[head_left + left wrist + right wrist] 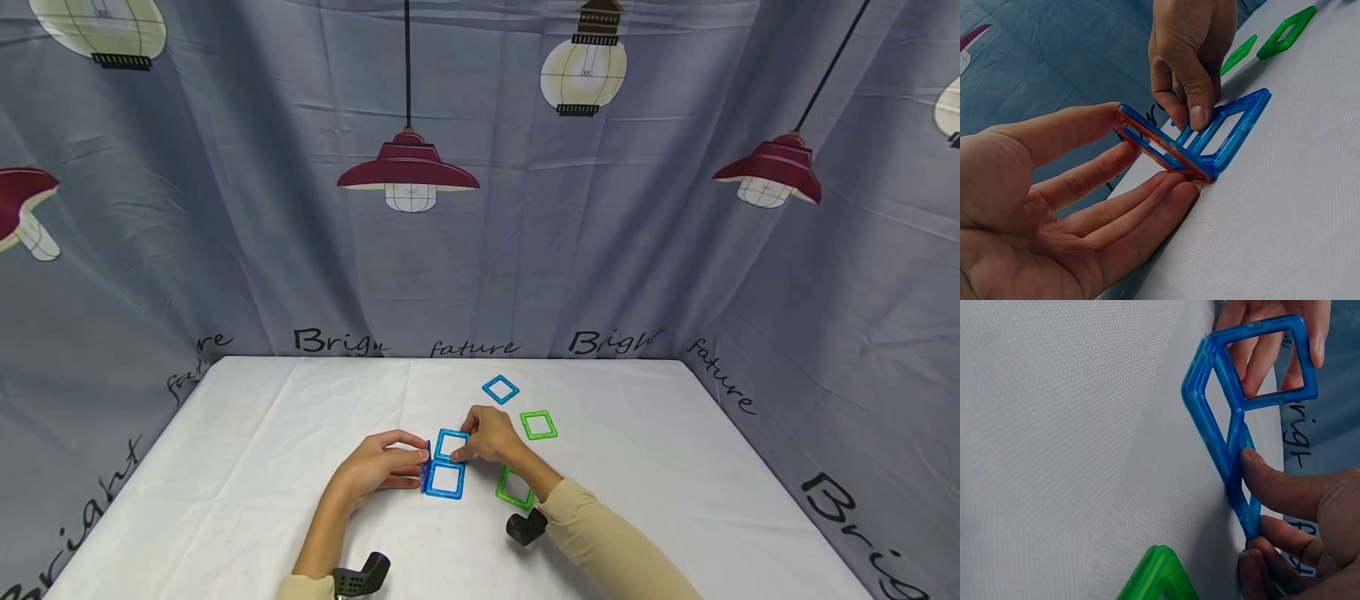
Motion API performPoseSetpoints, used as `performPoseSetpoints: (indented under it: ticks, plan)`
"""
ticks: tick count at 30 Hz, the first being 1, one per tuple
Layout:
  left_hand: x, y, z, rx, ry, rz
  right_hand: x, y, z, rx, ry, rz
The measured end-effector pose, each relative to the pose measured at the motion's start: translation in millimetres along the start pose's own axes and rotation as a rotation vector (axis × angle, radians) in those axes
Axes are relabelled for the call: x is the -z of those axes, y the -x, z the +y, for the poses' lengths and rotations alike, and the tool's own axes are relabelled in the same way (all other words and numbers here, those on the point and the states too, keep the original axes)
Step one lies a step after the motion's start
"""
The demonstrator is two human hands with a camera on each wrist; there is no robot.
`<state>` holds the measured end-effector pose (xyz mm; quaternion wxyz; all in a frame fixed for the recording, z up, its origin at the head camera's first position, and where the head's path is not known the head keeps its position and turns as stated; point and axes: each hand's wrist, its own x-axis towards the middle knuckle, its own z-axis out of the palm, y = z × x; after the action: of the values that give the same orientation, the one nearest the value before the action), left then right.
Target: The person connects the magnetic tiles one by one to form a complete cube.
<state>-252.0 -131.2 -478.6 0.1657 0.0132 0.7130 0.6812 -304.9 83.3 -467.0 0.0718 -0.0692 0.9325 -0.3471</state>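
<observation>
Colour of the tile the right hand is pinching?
Blue; that tile shows best in the right wrist view.

The white table (pixel 645 467) is faced forward and down by the head view, from well back, with the curtain (pixel 262 167) taken in behind. The blue frames (pixel 446 462) are viewed close up and tilted by both wrist cameras: past the left hand (pixel 375 467) toward the right hand (pixel 491 435) by the left, and the opposite way by the right. Frames and hands are shared by all views.
</observation>
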Motion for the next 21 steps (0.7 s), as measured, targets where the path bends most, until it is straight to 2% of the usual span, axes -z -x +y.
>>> performPoseSetpoints:
  ticks: [13,21]
  plan:
    - [1.3,0.3,-2.7,0.002,0.003,-0.012,-1.7,-0.3,-3.3,-0.042,0.007,-0.027]
    - [0.7,0.3,0.6,-0.015,0.024,-0.034,-1.3,5.1,-5.7,0.017,0.047,-0.008]
